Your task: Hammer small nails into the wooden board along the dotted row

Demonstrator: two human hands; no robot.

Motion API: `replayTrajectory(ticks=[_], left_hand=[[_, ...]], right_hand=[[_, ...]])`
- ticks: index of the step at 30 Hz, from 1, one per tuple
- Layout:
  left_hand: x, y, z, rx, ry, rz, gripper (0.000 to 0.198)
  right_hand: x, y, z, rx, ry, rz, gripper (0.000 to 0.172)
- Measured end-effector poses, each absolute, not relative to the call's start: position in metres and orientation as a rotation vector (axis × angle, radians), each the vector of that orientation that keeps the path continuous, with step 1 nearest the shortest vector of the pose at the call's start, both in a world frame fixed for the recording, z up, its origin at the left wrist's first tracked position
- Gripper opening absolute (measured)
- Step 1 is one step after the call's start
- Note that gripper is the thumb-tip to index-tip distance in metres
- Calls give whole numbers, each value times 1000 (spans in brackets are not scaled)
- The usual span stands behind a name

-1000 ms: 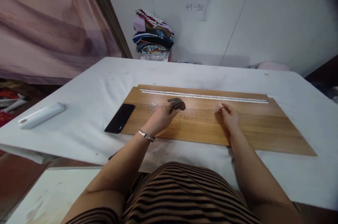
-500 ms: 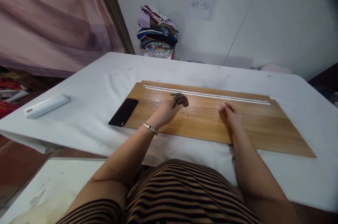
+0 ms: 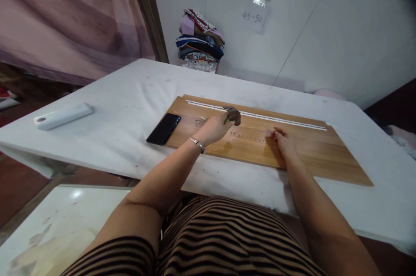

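My left hand [image 3: 219,128], with a bracelet at the wrist, is wrapped round a small hammer [image 3: 234,115] with a dark head, held above the wooden board [image 3: 312,154]. Below the hammer and to its right, a row of several small nails [image 3: 248,137] runs along the board. My right hand [image 3: 282,138] is at the right end of this row, fingertips pinched together; what they hold is too small to make out. Several loose nails [image 3: 199,121] lie on the board left of my left hand. Two white measuring strips [image 3: 276,119] run along the board's far side.
A black phone [image 3: 164,129] lies over the board's left end. A white object [image 3: 63,116] rests on the white-covered table [image 3: 120,94] at the left. Folded clothes [image 3: 200,42] are stacked beyond the far edge. A second white surface [image 3: 74,206] stands at lower left.
The view has shifted, so the board and phone appear further right and slightly higher. My left hand with the hammer is a little nearer my right hand, which keeps its pinch.
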State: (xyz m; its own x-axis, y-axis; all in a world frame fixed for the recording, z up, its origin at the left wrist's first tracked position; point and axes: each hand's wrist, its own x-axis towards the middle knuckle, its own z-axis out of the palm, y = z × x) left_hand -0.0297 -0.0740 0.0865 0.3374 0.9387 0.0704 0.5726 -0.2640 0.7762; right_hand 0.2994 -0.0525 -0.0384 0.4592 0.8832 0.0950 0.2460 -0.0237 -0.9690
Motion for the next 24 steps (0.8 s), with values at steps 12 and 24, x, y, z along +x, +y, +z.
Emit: replayTrajectory(ticks=[12,24], left_hand=[[-17,-72,98,1997,1398,526,31],[-8,-71,89,2021,1453,485,31]], right_hand=[[290,-58,-43,-1546,-1061,612,27],[291,-50,-68,-1509,-1086,511,26]])
